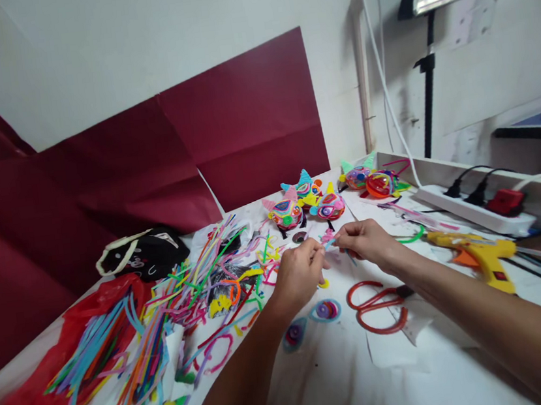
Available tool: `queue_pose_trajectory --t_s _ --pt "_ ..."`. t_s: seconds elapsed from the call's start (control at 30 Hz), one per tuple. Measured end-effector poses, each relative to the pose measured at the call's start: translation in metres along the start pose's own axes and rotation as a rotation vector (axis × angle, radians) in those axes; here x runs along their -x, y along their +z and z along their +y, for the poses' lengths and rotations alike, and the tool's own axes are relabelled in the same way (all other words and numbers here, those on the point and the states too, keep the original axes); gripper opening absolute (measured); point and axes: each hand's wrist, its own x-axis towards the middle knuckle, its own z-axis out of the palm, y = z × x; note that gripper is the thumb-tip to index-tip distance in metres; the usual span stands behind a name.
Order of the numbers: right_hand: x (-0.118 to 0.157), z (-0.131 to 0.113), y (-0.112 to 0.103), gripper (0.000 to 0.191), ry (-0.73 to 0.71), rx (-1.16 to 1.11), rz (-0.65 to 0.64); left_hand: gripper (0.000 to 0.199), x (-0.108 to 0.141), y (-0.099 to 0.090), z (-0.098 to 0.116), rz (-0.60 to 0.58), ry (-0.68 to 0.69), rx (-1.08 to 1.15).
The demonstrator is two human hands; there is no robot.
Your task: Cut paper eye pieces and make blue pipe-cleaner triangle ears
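My left hand [302, 269] is closed in a pinch at the middle of the white table [331, 379]. Close to its right, my right hand [361, 240] pinches too. A short light blue pipe cleaner [329, 244] runs between the fingertips of both hands. Below them lie two teardrop-shaped coiled pieces with blue rims, one [326, 311] beside the other [295, 335]. Scissors with red handles [378, 307] rest under my right forearm, their blades partly hidden.
Many loose pipe cleaners [141, 350] and a red plastic bag [38, 395] cover the left. Colourful masks [286, 214] stand at the back. A yellow glue gun [489, 261] and a white power strip [473, 209] with cables lie on the right.
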Motion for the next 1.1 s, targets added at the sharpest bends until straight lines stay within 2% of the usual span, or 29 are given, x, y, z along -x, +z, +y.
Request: queue_pose_trajectory --t_s 0.17,0.33,0.53,0.73,0.9,1.1 --pt "0.004 -0.005 0.003 0.019 0.031 -0.114 0.086 0.019 0.002 0.006 0.007 0.013 0.055 -0.113" --pt "0.007 -0.007 0.003 0.018 0.055 -0.169 0.111 0.018 0.002 0.009 0.007 -0.011 0.055 -0.113" --pt "0.009 -0.009 -0.001 0.018 0.060 -0.200 0.066 0.016 0.001 0.012 -0.001 -0.055 0.035 -0.022" --pt "0.010 -0.012 -0.007 0.016 0.033 -0.198 0.017 0.012 -0.003 0.010 -0.006 -0.084 -0.069 0.195" --pt "0.010 -0.013 -0.009 0.017 0.021 -0.191 0.003 0.012 -0.006 0.008 -0.003 -0.092 -0.138 0.280" --pt "0.009 -0.006 -0.005 0.018 -0.007 -0.171 0.035 0.014 -0.004 0.011 -0.004 -0.107 -0.094 0.296"
